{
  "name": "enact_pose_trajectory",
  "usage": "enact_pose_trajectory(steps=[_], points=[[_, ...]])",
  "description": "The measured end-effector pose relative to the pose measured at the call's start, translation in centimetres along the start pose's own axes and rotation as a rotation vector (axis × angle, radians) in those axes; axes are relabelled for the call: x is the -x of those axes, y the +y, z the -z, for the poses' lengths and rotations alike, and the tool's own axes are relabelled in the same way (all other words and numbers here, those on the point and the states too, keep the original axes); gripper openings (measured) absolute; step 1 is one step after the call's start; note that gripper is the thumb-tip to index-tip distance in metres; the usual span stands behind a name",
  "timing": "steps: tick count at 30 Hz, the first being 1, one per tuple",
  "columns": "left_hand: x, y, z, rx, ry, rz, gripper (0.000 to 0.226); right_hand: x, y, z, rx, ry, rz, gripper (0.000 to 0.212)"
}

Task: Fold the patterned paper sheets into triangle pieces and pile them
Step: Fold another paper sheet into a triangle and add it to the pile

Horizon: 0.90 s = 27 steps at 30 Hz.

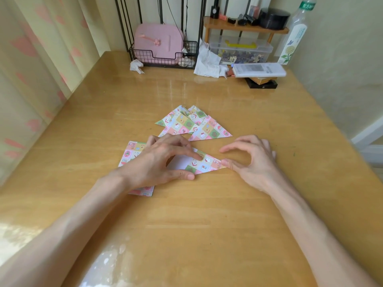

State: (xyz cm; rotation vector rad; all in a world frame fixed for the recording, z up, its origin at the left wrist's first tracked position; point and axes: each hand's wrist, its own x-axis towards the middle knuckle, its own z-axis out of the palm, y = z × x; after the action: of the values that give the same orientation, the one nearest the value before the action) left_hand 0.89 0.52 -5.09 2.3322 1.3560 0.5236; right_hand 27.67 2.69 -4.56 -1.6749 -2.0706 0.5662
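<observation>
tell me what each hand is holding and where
Left hand presses the folded sheet flat at its middle; right hand touches its right tip. Nothing is lifted.

Wooden table (207, 214), triangle pile (186, 123), sheet stack (132, 152), wire basket (163, 59), crumpled tissue (136, 66)

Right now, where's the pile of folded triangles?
In the head view, the pile of folded triangles lies centred on the wooden table, just beyond the sheet being folded.

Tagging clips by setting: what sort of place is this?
Probably a home desk, perhaps a bedroom: a heart-print curtain beside the wooden table, a shelf with cosmetics, a pink case in a wire basket.
</observation>
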Motion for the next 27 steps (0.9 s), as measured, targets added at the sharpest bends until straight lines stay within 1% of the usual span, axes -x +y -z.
enact_pose_trajectory(steps=[3, 6, 10, 13, 16, 17, 19, 21, 24, 27], points=[[0.1, 0.2, 0.0, -0.010, 0.042, 0.007, 0.052, 0.5, -0.8, -0.4, 0.014, 0.007, 0.073, 0.021], [0.1, 0.3, 0.0, -0.002, 0.078, 0.005, 0.056, 0.7, -1.7, -0.7, -0.017, 0.008, 0.096, 0.016], [0.1, 0.4, -0.1, -0.001, 0.104, 0.012, 0.062, 0.8, -2.0, -0.6, -0.239, 0.035, 0.110, 0.010], [0.1, 0.1, -0.2, 0.037, 0.118, 0.015, 0.066, 0.7, -2.2, -0.9, -0.417, -0.023, 0.091, 0.011], [0.1, 0.0, -0.1, 0.073, 0.120, 0.024, 0.080, 0.5, -2.1, -1.1, -0.500, -0.013, 0.102, 0.012], [0.0, 0.0, -0.1, 0.086, 0.134, 0.023, 0.080, 0.3, -2.0, -1.0, -0.528, -0.004, 0.101, 0.014], [-0.1, -0.1, 0.1, 0.151, 0.178, 0.035, 0.071, 0.0, -1.7, -0.7, -0.587, 0.000, 0.093, 0.019], [-0.3, -0.1, 0.3, 0.276, 0.221, 0.070, 0.055, -0.2, -1.5, -0.5, -0.604, -0.010, 0.101, 0.022], [-0.3, 0.2, 0.3, 0.420, 0.256, 0.104, 0.033, -0.2, -1.6, -0.7, -0.556, -0.026, 0.132, 0.018], [-0.3, 0.5, 0.4, 0.443, 0.263, 0.124, 0.026, 0.0, -1.9, -1.0, -0.520, 0.016, 0.153, 0.014]])
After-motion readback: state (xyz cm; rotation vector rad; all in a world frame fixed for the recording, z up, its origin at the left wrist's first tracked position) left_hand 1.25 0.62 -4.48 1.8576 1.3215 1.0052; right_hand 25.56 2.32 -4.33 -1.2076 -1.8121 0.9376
